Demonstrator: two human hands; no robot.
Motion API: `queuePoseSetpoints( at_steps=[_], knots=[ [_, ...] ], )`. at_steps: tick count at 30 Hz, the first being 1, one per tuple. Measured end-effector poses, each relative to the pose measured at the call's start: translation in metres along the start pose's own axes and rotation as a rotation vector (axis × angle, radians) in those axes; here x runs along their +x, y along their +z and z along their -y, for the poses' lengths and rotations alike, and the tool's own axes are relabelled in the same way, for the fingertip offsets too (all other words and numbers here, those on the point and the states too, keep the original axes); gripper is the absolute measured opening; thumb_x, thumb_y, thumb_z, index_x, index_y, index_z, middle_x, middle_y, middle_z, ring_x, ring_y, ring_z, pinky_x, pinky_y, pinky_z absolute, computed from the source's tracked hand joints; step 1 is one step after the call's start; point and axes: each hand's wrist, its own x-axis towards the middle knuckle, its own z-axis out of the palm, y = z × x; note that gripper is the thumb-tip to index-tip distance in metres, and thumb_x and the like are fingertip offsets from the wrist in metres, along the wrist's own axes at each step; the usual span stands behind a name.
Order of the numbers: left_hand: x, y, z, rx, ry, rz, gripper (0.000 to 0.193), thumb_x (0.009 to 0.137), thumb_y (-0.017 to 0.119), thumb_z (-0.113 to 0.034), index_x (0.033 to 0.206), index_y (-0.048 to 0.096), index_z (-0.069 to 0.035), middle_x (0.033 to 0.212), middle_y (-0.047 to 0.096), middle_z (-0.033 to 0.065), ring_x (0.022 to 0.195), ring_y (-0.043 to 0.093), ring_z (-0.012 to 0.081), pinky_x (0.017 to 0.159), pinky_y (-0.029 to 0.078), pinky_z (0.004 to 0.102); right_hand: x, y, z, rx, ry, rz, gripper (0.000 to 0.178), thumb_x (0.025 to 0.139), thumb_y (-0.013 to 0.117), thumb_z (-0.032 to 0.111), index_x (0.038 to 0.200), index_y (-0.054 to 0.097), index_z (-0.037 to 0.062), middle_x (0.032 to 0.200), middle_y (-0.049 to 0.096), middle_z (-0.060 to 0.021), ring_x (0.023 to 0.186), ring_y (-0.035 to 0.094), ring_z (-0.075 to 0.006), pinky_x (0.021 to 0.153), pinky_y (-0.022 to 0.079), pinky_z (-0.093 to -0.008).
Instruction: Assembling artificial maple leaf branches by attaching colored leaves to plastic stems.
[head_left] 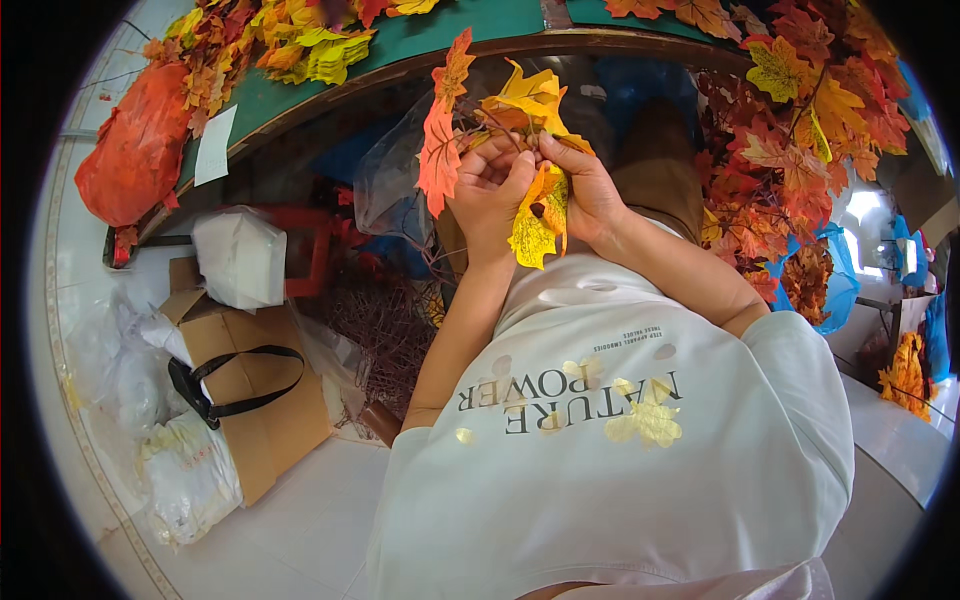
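Pinching an artificial maple spray (530, 98) at its thin stems, my left hand (488, 198) and right hand (585, 188) hold thumbs and fingers close together in front of my pale T-shirt (620, 500), near the green tabletop (460, 30). Orange-red leaves (438, 160) hang beside my left hand; yellow leaves (534, 238) show above and below the fingers (which stem each hand grips, I cannot tell). Stacked yellow maple leaves (335, 58) lie on the tabletop. At lower left, a black strap (262, 400) crosses a cardboard box (265, 440), near a bundle of dark stems (375, 335).
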Motion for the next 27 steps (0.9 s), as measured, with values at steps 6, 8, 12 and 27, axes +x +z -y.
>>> queuePoseSetpoints(
  at_steps=[6,8,12,27],
  knots=[
    [0.0,0.0,-0.001,0.005,0.014,-0.003,0.022,0.076,0.066,0.004,0.096,0.059,0.002,0.084,0.063,0.0063,0.075,0.06,0.01,0.074,0.05,0.0215,0.001,-0.003,-0.001,-0.036,-0.039,0.02,0.014,0.09,0.056,0.014,0.099,0.056,0.0034,0.082,0.058,-0.0027,0.071,0.057,-0.0096,0.068,0.051,-0.0244],
    [0.001,-0.001,0.0,-0.006,0.007,0.001,0.021,0.076,0.066,0.004,0.096,0.059,0.002,0.084,0.063,0.0064,0.075,0.061,0.01,0.074,0.05,0.0215,0.003,-0.01,-0.002,-0.052,-0.059,0.057,0.016,0.091,0.055,0.015,0.101,0.056,0.0027,0.085,0.06,-0.0042,0.076,0.059,-0.0113,0.072,0.051,-0.0266],
    [0.0,0.001,-0.003,-0.018,0.029,0.019,0.021,0.076,0.065,0.005,0.096,0.059,0.002,0.084,0.063,0.0069,0.075,0.061,0.0104,0.074,0.051,0.0221,0.007,-0.017,-0.005,-0.048,-0.099,0.074,0.019,0.09,0.056,0.016,0.102,0.057,0.0021,0.089,0.061,-0.0053,0.08,0.06,-0.0124,0.075,0.052,-0.0277],
    [0.0,0.001,-0.003,-0.016,0.016,0.017,0.021,0.076,0.065,0.005,0.096,0.059,0.002,0.085,0.063,0.007,0.074,0.061,0.0102,0.074,0.051,0.022,0.007,-0.014,-0.006,-0.183,-0.161,0.072,0.023,0.091,0.055,0.018,0.108,0.055,0.0022,0.093,0.061,-0.0052,0.083,0.06,-0.0127,0.077,0.051,-0.0276]
  ],
)
